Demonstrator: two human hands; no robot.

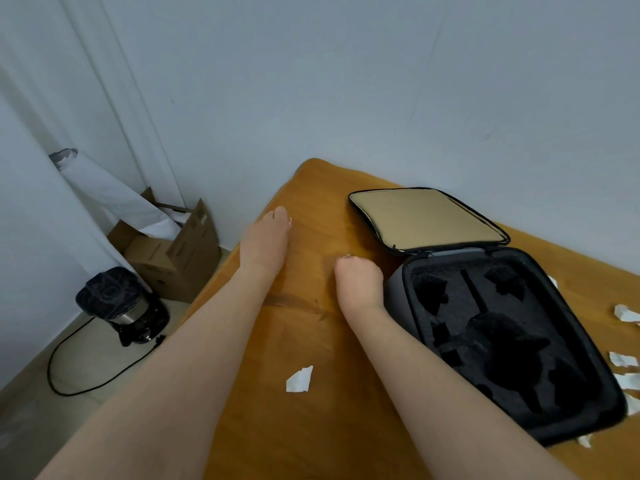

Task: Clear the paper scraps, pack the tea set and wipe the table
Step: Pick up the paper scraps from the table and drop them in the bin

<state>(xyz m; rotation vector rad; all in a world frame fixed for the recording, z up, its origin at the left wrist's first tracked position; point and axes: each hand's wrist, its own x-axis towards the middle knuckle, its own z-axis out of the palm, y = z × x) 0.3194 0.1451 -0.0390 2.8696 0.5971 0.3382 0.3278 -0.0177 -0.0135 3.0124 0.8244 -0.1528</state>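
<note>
Black coffee maker (121, 306) on floor, left hand (266, 237) at wooden table (311, 438) edge, finger state unclear, paper scrap (300, 379) between forearms, right hand (358, 282) fingers curled in fist beside open foam-lined case (433, 327), more scraps (626, 313) far right

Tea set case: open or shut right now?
Open. The case has its lid flipped back flat on the table, foam cutouts exposed.

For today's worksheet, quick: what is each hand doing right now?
Left hand: open, fingers straight, over the table.
Right hand: closed, fingers curled; nothing seen in it.
</note>
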